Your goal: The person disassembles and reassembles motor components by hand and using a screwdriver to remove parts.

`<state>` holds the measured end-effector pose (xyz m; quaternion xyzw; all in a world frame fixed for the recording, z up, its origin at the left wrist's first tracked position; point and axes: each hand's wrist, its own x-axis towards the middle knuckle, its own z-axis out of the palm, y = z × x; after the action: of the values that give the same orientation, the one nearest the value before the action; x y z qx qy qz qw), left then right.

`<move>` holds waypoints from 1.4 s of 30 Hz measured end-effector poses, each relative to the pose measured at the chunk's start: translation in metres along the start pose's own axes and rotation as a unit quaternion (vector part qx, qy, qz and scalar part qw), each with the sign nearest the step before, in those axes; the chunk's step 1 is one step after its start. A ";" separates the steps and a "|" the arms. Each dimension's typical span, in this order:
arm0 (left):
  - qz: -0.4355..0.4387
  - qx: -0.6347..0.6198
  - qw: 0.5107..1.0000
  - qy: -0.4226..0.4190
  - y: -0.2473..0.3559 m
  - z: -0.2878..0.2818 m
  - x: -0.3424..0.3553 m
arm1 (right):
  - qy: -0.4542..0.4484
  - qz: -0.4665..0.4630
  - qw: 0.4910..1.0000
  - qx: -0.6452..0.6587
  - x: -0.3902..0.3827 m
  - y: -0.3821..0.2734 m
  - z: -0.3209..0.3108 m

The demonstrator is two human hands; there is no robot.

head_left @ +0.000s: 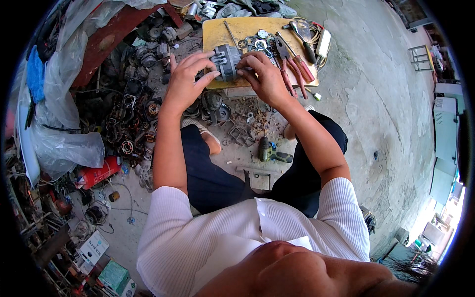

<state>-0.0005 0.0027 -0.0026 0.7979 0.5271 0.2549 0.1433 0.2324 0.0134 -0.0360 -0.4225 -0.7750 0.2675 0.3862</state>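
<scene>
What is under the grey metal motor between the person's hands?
Around the grey metal motor, the yellow rectangular board shows. The patch directly beneath is covered, so contact with the board cannot be told.

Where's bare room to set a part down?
Free: the table left of the thin rod, beyond the gray motor part; the floor right of the table. Crowded: table's middle and right, with rings, pliers and screwdriver; left floor, with scrap parts.

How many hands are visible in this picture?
2: the left hand at the left side of the grey motor, the right hand at its right side. I see no others.
</scene>
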 end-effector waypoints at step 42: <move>0.003 -0.005 1.000 -0.012 0.006 -0.002 -0.002 | 0.008 -0.013 1.000 0.022 -0.001 0.004 0.001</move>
<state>0.0023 -0.0013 0.0015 0.8017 0.5217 0.2481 0.1534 0.2334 0.0145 -0.0400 -0.4058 -0.7716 0.2758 0.4049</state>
